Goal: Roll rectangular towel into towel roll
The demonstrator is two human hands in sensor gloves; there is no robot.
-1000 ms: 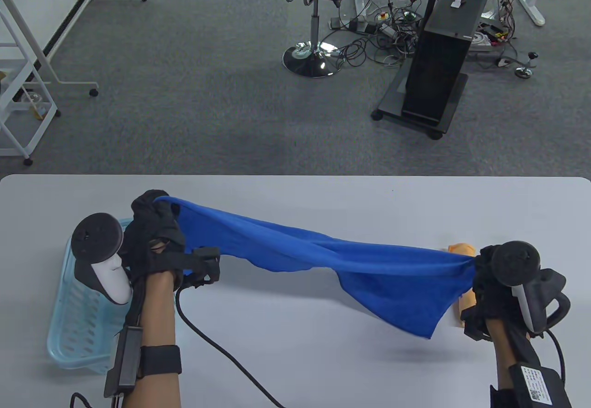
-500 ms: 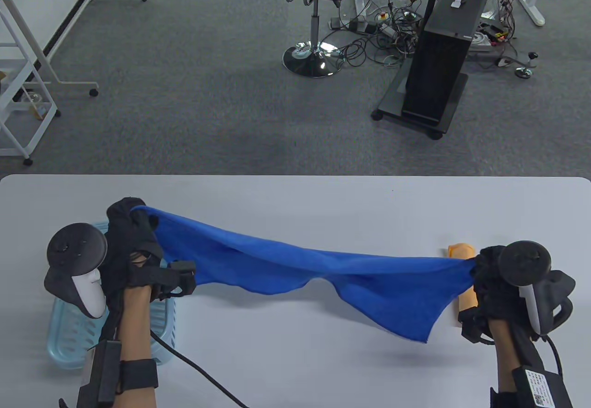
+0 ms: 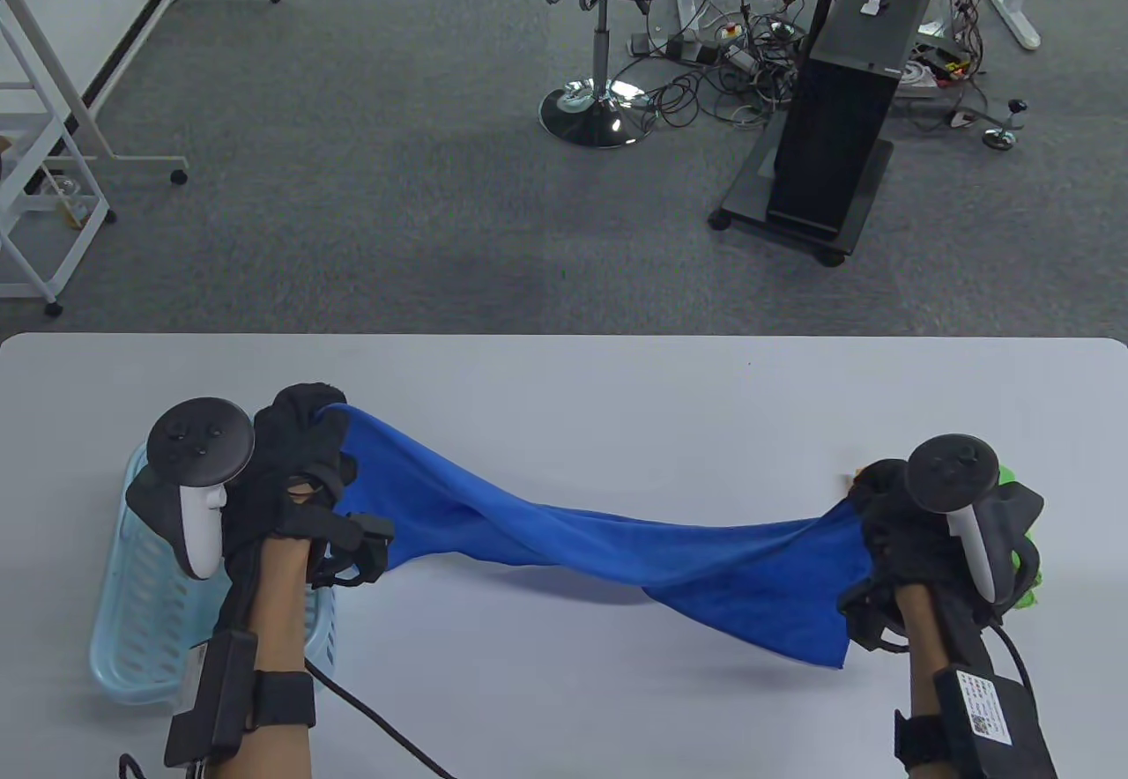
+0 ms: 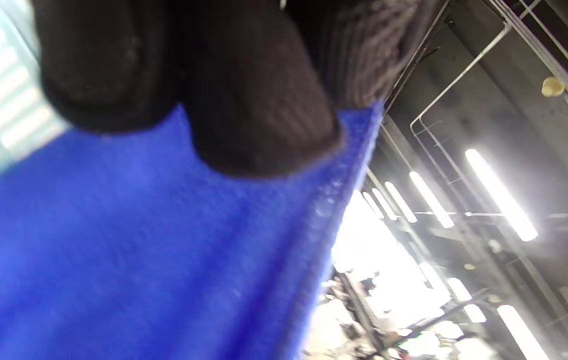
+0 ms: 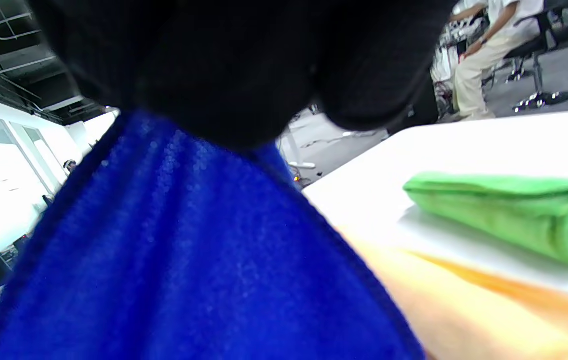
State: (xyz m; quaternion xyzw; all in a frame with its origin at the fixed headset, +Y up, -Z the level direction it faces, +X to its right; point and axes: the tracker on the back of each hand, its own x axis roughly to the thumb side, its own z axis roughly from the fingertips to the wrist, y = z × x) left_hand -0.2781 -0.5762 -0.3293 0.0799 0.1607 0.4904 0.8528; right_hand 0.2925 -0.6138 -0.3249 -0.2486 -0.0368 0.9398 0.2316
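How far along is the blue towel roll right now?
Done: a green towel roll and an orange one already lie on the table by the right hand. In hand: the blue towel, gripped at one end by the left hand and at the other by the right, hangs twisted above the table. Left: lay it flat, roll it up.

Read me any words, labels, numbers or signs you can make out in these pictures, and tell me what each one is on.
No text can be read in any view.
White label on the black box strapped to the right forearm: printed lines and a code-like square, too small to read.
Blue towel, light blue basket, green towel roll: no print visible.
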